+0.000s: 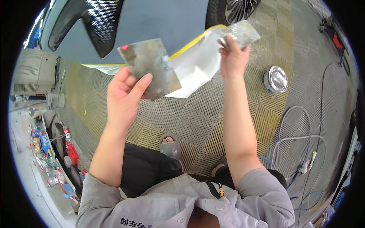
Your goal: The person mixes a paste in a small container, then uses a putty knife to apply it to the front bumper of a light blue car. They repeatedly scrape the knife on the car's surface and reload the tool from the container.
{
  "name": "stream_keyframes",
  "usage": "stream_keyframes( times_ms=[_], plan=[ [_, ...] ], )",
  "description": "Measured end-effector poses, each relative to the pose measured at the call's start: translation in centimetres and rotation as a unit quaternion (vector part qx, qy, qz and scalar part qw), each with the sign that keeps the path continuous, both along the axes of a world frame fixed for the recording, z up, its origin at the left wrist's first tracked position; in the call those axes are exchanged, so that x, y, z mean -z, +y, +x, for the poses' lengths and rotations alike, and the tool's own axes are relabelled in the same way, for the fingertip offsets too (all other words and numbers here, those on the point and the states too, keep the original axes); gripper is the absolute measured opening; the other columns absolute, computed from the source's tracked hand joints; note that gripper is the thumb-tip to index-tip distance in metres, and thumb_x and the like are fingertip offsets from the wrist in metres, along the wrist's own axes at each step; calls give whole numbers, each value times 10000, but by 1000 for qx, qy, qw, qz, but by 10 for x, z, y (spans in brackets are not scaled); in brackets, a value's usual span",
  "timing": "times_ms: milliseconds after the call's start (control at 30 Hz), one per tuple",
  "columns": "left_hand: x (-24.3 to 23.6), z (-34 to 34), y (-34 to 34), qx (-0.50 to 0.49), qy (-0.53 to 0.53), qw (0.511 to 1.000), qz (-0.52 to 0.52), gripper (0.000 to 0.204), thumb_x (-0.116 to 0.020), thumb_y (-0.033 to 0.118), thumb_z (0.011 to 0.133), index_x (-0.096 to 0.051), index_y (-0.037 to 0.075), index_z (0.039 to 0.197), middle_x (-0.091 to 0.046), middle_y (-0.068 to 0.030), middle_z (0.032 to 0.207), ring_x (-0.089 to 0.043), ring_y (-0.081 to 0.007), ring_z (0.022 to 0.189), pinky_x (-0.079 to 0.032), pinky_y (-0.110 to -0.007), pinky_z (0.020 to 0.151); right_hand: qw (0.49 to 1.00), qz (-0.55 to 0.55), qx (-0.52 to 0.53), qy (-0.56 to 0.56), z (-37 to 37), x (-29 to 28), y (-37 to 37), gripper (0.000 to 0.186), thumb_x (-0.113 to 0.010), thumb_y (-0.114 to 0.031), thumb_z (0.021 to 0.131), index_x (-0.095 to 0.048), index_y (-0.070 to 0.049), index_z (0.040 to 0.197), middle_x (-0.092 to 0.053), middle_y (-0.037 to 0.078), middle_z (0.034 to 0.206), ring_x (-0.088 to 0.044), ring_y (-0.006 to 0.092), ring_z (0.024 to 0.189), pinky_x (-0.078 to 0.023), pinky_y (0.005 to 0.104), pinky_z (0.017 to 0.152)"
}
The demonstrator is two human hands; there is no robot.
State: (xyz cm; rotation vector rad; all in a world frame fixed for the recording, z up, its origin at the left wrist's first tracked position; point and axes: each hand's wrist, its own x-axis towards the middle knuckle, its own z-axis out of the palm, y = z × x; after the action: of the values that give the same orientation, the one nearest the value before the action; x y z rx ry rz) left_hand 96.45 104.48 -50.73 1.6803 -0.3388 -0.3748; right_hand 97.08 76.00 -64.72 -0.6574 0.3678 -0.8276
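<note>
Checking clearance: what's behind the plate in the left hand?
Around the plate, blue-grey car panel, white sheeting and floor show; what it covers, including some fingertips of the left hand, is hidden.

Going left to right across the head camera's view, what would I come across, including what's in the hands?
Beige box, grey plate in the left hand, pale plate in the right hand, tin.

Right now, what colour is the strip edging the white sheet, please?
The strip is yellow, clearest in the head view.
</note>
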Motion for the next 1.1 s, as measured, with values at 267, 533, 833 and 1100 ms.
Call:
stream_keyframes(
  times_ms=[267,533,833,1100],
  plan=[
    [25,-2,50,-37,-10,984,171,317,-698,7,1007,-624,-1,1315,-761,-21,1050,-673,-50,846,-537,-217,701,975,141,-164,-57,26,63,30,224,-769,-146,993,-685,-53,1178,-754,49,1068,-751,199,913,-548,289,709],
    [21,-27,78,-83,0,977,196,397,-636,-4,1038,-538,-31,1422,-757,-73,1199,-707,-99,1007,-576,-259,851,965,175,-175,-81,77,81,48,235,-783,-128,974,-713,-19,1170,-749,91,1114,-727,216,967,-562,357,875],
    [14,-34,72,-107,15,974,199,458,-643,-7,1029,-509,-38,1466,-727,-77,1264,-662,-124,1125,-505,-301,1020,957,152,-185,-162,103,83,38,134,-799,-88,951,-693,-48,1023,-707,36,967,-660,153,883,-525,316,829],
    [19,-30,53,-125,29,966,224,457,-682,-10,1006,-539,-31,1440,-703,1,1120,-632,-72,994,-489,-239,929,971,111,-170,-130,101,79,32,132,-791,-54,947,-683,-38,1022,-703,45,963,-663,160,867,-537,317,811]
  ],
)
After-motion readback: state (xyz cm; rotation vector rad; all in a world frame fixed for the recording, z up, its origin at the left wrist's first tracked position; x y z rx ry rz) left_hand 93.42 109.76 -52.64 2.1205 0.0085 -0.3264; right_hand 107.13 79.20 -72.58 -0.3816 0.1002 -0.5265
